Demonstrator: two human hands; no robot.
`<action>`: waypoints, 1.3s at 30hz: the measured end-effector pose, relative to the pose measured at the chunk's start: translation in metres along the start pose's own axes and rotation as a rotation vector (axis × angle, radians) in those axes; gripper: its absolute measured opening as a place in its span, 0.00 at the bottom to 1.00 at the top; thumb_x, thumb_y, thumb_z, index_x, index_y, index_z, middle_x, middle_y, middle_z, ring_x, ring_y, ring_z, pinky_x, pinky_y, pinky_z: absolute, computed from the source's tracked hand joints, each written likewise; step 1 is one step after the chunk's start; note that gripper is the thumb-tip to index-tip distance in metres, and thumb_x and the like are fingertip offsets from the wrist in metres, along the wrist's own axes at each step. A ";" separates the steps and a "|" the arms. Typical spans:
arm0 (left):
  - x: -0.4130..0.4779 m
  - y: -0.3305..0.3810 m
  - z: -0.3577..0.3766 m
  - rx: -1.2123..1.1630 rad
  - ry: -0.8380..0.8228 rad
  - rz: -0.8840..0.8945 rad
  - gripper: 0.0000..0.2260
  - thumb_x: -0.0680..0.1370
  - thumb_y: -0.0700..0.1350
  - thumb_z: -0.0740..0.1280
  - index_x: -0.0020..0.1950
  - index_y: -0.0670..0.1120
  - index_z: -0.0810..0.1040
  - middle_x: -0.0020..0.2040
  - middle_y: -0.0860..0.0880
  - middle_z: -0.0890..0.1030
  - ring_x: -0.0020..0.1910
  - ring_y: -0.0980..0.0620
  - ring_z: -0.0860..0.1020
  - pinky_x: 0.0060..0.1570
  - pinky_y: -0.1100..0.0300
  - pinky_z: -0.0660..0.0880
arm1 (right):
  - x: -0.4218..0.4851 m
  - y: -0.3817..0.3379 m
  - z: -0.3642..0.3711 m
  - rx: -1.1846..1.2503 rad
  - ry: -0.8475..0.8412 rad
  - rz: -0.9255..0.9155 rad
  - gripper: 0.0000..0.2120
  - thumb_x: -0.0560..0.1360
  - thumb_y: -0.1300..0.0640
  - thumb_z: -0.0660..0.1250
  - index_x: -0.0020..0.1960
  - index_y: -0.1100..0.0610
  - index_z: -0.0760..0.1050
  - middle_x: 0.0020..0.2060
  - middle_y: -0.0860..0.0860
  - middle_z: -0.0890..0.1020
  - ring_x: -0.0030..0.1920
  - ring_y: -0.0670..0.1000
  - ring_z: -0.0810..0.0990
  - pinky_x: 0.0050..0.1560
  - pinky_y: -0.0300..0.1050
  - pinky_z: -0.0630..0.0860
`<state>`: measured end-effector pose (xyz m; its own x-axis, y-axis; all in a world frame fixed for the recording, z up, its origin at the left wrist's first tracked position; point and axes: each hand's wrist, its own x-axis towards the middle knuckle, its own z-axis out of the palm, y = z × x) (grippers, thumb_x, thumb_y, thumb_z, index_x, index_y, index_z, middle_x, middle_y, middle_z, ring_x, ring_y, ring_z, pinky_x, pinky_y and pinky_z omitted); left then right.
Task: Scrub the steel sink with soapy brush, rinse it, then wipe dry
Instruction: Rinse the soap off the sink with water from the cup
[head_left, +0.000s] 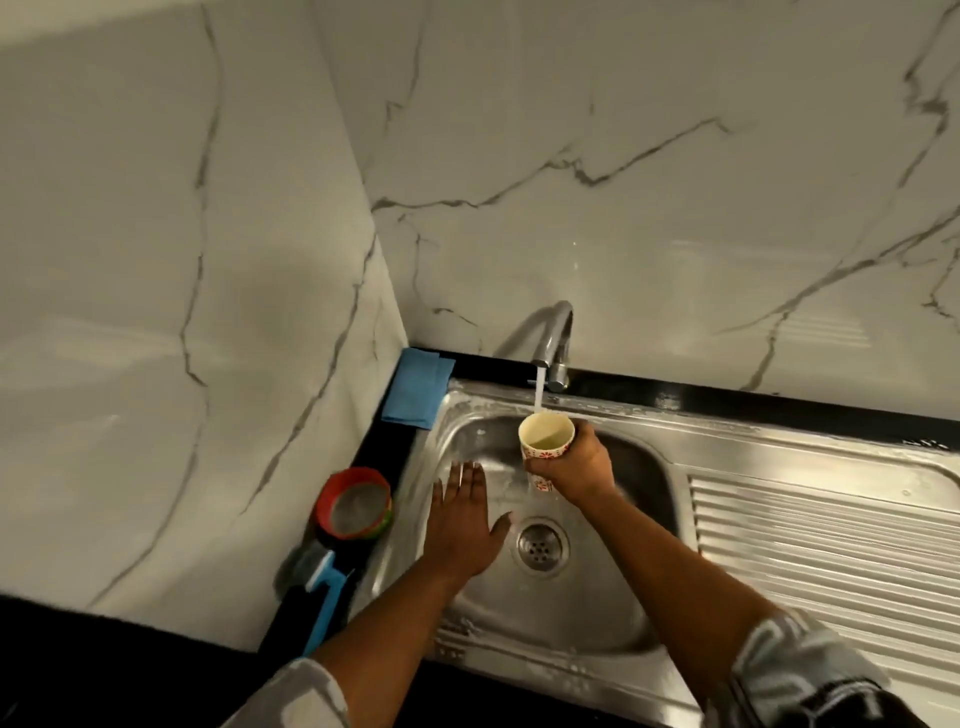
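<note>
My right hand (576, 467) grips a cream cup with red flowers (546, 439) and holds it upright under the tap (550, 338). Water runs from the spout into the cup. My left hand (462, 519) lies flat with straight fingers against the left side of the steel sink basin (545, 618), beside the drain (540, 545). A blue-handled brush (322, 592) lies on the black counter left of the sink. A folded blue cloth (415, 389) rests at the back left corner.
A red-rimmed round container (356, 504) stands on the counter strip between the sink and the marble wall (182, 312). The ribbed steel drainboard (831, 561) stretches to the right. Marble tiles close in the back and the left.
</note>
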<state>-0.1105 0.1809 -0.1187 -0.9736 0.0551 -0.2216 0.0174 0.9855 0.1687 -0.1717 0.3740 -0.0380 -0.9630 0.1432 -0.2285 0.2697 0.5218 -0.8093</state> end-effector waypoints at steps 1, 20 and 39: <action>0.004 -0.005 -0.003 -0.004 0.012 0.012 0.42 0.84 0.69 0.49 0.87 0.44 0.40 0.87 0.43 0.41 0.86 0.44 0.38 0.82 0.43 0.37 | 0.005 -0.007 0.008 0.041 0.024 0.010 0.42 0.58 0.48 0.86 0.66 0.52 0.72 0.58 0.50 0.82 0.58 0.54 0.81 0.55 0.47 0.78; 0.057 -0.016 -0.035 -0.014 0.063 0.170 0.53 0.69 0.77 0.40 0.87 0.46 0.41 0.87 0.45 0.41 0.86 0.45 0.39 0.77 0.48 0.32 | 0.031 -0.027 0.010 0.154 0.137 -0.038 0.43 0.56 0.48 0.87 0.66 0.48 0.71 0.55 0.45 0.81 0.55 0.50 0.81 0.56 0.51 0.81; 0.060 -0.018 -0.036 0.047 0.081 0.203 0.50 0.75 0.77 0.46 0.87 0.46 0.42 0.87 0.44 0.39 0.85 0.44 0.37 0.81 0.43 0.33 | 0.032 -0.029 0.015 0.193 0.153 -0.041 0.45 0.57 0.48 0.87 0.69 0.50 0.70 0.58 0.46 0.80 0.58 0.51 0.80 0.58 0.53 0.82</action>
<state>-0.1779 0.1607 -0.1007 -0.9640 0.2423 -0.1090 0.2241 0.9619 0.1568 -0.2104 0.3510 -0.0296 -0.9585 0.2582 -0.1210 0.2120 0.3616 -0.9079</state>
